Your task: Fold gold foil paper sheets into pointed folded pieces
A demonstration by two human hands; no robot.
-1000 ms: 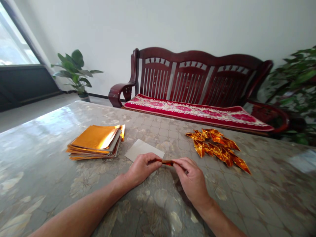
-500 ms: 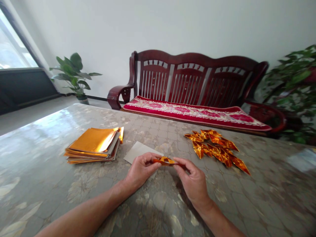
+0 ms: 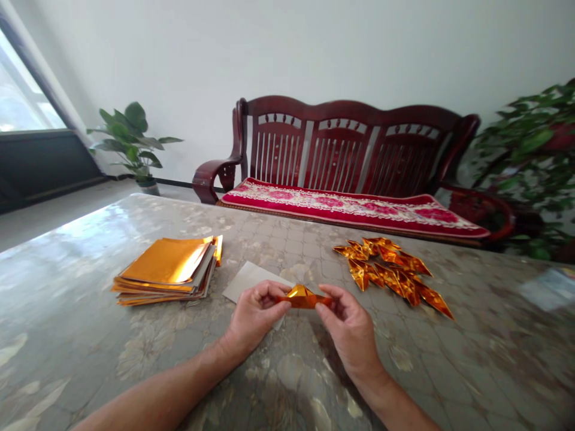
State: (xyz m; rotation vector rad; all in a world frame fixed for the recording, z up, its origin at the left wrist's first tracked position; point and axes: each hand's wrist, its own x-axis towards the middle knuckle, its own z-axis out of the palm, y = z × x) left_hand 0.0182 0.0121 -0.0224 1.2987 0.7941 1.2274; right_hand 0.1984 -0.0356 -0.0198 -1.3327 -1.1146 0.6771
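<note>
A small folded gold foil piece [image 3: 303, 296] is held just above the table between both hands. My left hand [image 3: 254, 314] pinches its left end and my right hand [image 3: 348, 326] pinches its right end, fingers closed on it. Behind my left hand a pale sheet [image 3: 248, 279] lies flat with its plain side up. A stack of gold foil sheets [image 3: 168, 269] lies to the left. A pile of several folded gold pieces [image 3: 390, 269] lies to the right.
The patterned glossy table [image 3: 135, 347] fills the foreground. Beyond its far edge stands a dark wooden bench [image 3: 350, 149] with a red cushion. Potted plants stand at the far left [image 3: 130, 140] and at the right [image 3: 534, 161].
The flat gold strip between my hands has opened into a fuller shape with a raised middle. Both hands have lifted slightly with it.
</note>
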